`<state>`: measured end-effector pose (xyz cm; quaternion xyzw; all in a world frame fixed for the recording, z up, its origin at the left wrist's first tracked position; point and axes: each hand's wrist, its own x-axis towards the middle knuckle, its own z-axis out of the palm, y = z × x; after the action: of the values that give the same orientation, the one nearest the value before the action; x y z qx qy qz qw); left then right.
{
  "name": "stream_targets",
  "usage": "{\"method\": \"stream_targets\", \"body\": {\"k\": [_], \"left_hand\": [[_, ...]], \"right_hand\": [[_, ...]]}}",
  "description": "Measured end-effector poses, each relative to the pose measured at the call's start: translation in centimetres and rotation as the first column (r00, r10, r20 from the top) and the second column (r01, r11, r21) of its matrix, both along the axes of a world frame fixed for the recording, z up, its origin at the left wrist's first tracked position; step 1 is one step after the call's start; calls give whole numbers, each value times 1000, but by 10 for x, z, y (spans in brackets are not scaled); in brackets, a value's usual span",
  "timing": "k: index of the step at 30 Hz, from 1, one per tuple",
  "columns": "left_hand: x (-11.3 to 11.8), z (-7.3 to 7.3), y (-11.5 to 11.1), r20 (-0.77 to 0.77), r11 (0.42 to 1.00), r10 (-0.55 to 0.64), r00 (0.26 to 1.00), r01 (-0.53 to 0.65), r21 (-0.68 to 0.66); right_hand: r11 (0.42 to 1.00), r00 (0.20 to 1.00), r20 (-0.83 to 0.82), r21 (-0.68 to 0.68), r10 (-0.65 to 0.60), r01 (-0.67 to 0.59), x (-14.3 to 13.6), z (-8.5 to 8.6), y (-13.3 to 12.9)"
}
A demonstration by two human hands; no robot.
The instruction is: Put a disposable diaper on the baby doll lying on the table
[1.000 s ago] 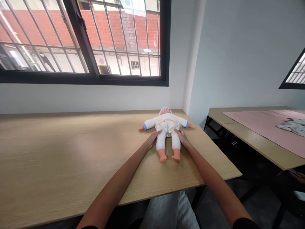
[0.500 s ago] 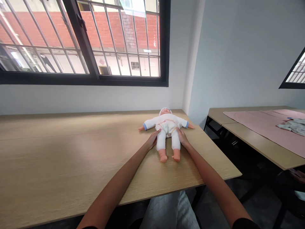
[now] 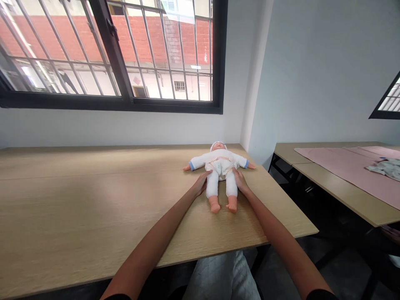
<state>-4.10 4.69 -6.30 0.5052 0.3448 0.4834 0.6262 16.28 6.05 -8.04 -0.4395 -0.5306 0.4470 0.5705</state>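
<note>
A baby doll lies on its back on the wooden table, arms spread and feet toward me. It wears a white top with blue cuffs and a white cap, and a diaper is round its hips. My left hand touches the doll's hip and upper leg on the left side. On the right side my right hand rests against the other hip, fingers at the diaper's edge. Both hands have their fingers partly hidden against the doll.
The table's right edge runs close beside the doll. Further right stands another table with a pink cloth and a patterned grey-white cloth. A barred window is in the wall behind.
The view has shifted slightly. Both hands stay at the doll's hips, and the doll lies as before.
</note>
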Motion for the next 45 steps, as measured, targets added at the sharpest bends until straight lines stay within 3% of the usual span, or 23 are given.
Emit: {"method": "stream_targets", "body": {"k": [15, 45], "left_hand": [[3, 5, -5, 59, 997, 70, 996, -68, -24], [2, 5, -5, 31, 999, 41, 999, -42, 17]], "right_hand": [[998, 998, 40, -36, -42, 43, 0, 4, -3], [996, 993, 88, -26, -83, 85, 1, -1, 4]]}}
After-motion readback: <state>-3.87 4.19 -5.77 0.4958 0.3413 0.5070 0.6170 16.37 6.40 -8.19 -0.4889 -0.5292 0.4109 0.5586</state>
